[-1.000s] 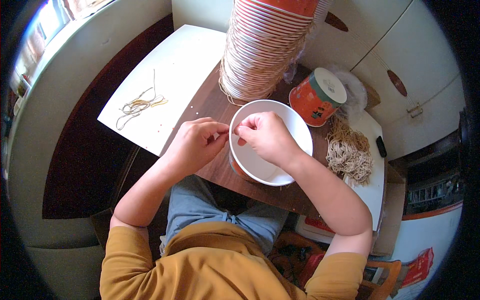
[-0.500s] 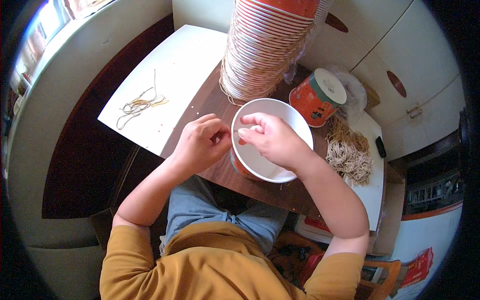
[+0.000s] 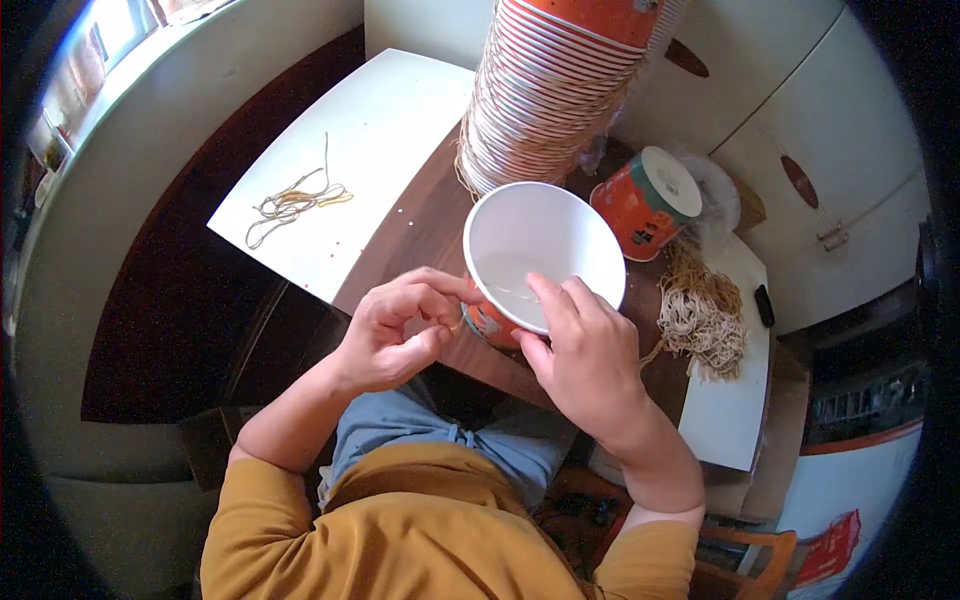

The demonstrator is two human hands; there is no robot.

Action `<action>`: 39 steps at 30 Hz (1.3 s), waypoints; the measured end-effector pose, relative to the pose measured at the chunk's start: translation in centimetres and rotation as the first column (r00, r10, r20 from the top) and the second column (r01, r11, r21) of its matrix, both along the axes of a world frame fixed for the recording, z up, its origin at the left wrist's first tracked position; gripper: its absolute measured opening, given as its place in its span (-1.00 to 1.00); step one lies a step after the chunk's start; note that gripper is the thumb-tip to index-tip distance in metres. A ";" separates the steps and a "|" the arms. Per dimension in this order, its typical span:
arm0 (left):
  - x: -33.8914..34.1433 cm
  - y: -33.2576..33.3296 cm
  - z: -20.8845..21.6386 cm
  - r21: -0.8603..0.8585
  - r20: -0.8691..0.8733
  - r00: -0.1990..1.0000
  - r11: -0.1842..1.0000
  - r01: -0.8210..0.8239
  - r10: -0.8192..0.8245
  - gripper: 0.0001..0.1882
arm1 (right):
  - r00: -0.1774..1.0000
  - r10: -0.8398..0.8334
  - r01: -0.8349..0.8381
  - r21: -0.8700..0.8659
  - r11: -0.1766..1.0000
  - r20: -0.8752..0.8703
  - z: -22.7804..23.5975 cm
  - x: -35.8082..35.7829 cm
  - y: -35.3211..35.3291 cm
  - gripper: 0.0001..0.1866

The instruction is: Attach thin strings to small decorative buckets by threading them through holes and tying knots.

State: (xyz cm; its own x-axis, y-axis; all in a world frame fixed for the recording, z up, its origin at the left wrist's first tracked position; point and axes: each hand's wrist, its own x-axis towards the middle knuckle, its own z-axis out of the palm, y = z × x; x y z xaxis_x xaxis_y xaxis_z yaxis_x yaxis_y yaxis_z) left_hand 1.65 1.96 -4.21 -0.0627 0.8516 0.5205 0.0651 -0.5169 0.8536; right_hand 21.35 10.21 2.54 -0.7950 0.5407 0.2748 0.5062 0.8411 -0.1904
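Note:
An open paper cup (image 3: 530,235), white inside and orange outside, stands tilted toward me at the front edge of the dark wooden table (image 3: 420,235). My right hand (image 3: 585,350) holds its near rim, fingers reaching over the lip into the cup. My left hand (image 3: 395,325) is at the cup's left side, fingertips pinched together against the rim, on what looks like a thin rubber band. Right behind the cup rises a tall stack of orange and white paper cups (image 3: 560,85).
A lidded orange cup (image 3: 645,200) lies on its side to the right, next to a heap of tan rubber bands (image 3: 700,310). A few loose bands (image 3: 295,200) lie on the white board (image 3: 370,140) at the left. White cabinets stand behind.
The cup has tipped toward me and slid to the table's front edge. My right hand has shifted from inside the cup to its near rim; my left hand stays pinched at the left side.

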 end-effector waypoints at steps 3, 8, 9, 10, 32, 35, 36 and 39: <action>0.4 -0.4 -0.6 -0.053 0.092 0.993 0.995 0.081 -0.076 -0.93 | 0.999 -0.005 0.006 0.035 0.999 -0.039 -0.7 0.0 0.2 -0.60; 0.7 -0.7 -2.4 -0.006 0.086 0.996 1.000 0.020 -0.019 -0.97 | 0.988 -0.016 0.026 0.060 0.998 -0.155 -1.7 0.2 0.4 -0.73; 1.0 -1.0 -3.0 -0.004 0.086 0.996 1.000 0.014 -0.014 -0.97 | 0.988 -0.010 0.020 0.062 0.998 -0.156 -1.9 0.2 0.3 -0.73; 1.4 -1.5 -3.7 -0.040 0.320 0.947 0.999 0.011 0.002 -0.93 | 0.988 -0.004 0.011 0.043 0.999 -0.157 -2.2 0.2 0.3 -0.74; 2.7 1.5 -0.9 -0.242 -0.215 0.833 0.799 -0.551 0.510 -0.91 | 0.978 0.072 -0.044 0.145 0.988 -0.194 -3.0 0.1 -1.5 -0.81; 2.2 1.6 -0.8 -0.352 -0.182 0.894 0.821 -0.449 0.410 -0.92 | 0.981 0.057 -0.026 0.164 0.986 -0.188 -3.1 0.4 -1.8 -0.82; 2.2 1.5 -0.5 -0.454 -0.034 0.937 0.830 -0.324 0.348 -0.93 | 0.982 0.037 -0.008 0.153 0.988 -0.184 -3.2 0.6 -1.8 -0.81; 0.3 0.3 -1.7 -0.504 0.232 0.961 0.864 -0.014 0.151 -0.96 | 0.979 0.002 0.026 0.134 0.991 -0.206 -3.1 0.8 -1.6 -0.80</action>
State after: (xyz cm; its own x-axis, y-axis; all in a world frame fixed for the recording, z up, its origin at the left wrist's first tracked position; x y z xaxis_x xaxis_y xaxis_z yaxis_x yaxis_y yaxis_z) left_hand 1.99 2.23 -5.94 -0.2164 0.9763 -0.0104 -0.1661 -0.0263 0.9858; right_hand 22.16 8.63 -0.59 -0.7081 0.4964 0.5022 0.4783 0.8604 -0.1761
